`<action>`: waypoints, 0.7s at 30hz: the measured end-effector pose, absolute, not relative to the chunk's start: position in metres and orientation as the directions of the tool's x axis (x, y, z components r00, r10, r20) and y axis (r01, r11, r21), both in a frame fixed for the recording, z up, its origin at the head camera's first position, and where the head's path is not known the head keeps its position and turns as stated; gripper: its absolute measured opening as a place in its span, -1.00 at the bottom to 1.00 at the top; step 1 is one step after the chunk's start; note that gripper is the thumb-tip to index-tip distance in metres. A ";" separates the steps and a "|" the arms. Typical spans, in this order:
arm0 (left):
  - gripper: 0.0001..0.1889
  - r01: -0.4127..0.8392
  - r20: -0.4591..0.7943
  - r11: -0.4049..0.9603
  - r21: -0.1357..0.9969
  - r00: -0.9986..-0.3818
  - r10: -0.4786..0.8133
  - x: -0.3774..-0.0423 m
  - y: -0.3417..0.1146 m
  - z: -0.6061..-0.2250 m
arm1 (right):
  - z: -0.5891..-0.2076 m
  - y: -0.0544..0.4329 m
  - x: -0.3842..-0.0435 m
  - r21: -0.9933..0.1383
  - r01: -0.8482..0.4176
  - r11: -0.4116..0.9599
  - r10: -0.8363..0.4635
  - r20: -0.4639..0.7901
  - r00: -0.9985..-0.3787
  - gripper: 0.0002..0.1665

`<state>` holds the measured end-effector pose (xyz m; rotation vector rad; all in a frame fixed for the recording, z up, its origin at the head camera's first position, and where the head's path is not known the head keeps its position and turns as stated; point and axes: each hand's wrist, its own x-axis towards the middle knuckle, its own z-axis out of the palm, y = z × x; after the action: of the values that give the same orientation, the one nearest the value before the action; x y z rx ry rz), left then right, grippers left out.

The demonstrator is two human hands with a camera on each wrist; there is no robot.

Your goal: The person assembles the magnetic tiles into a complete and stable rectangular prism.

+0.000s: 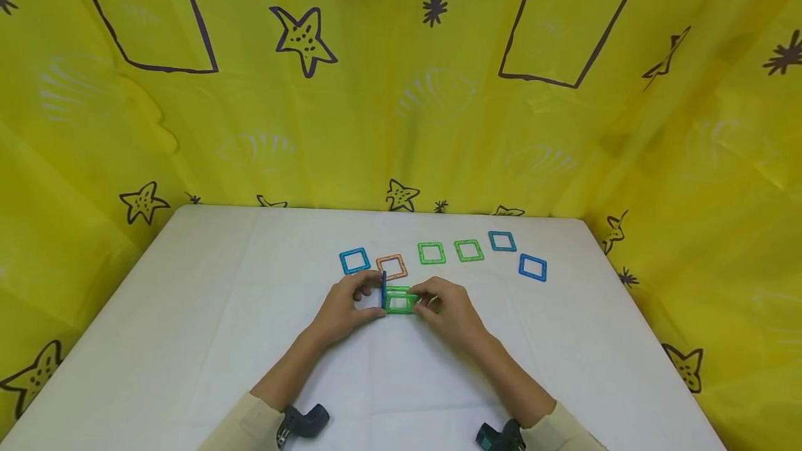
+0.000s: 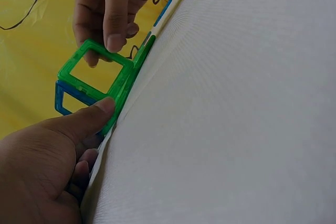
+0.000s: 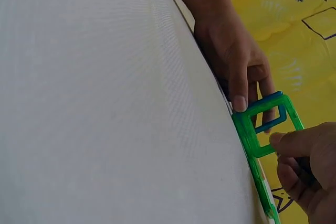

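Observation:
Near the table's middle, my left hand (image 1: pixel 343 308) grips an upright blue magnetic tile (image 1: pixel 383 291), a square open frame, with its thumb at the lower near corner. My right hand (image 1: pixel 452 308) pinches the right side of an upright green magnetic tile (image 1: pixel 398 311) between thumb and fingers. In the left wrist view the upright green tile (image 2: pixel 127 72) meets the blue tile (image 2: pixel 79 93) at a corner. Another green tile (image 2: pixel 140 61) lies flat at their base, touching the upright green one. My left thumb (image 3: pixel 240 102) presses the shared lower corner in the right wrist view.
Behind the hands, loose square tiles lie flat: a blue one (image 1: pixel 352 251), an orange one (image 1: pixel 391 257), two green ones (image 1: pixel 431 243) and two more blue ones (image 1: pixel 533 257) at right. A white cloth (image 1: pixel 263 284) covers the table; a yellow patterned curtain (image 1: pixel 376 124) surrounds it.

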<state>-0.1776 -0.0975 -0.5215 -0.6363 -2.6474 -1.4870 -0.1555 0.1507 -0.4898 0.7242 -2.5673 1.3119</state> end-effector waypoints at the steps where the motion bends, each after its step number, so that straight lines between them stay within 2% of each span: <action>1: -0.33 0.368 0.230 0.454 0.811 -0.915 0.332 -0.177 -0.097 -0.522 | -0.492 0.151 -0.156 -0.711 -0.491 0.504 -0.343 0.357 -0.869 -0.69; 21: -0.35 0.367 0.228 0.434 0.822 -0.912 0.340 -0.179 -0.099 -0.523 | -0.520 0.150 -0.159 -0.741 -0.412 0.530 -0.296 0.294 -0.909 -0.84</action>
<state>-0.1790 -0.0990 -0.5227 -0.6502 -2.6364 -1.5232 -0.1591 0.1501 -0.5195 0.6126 -2.6307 1.3269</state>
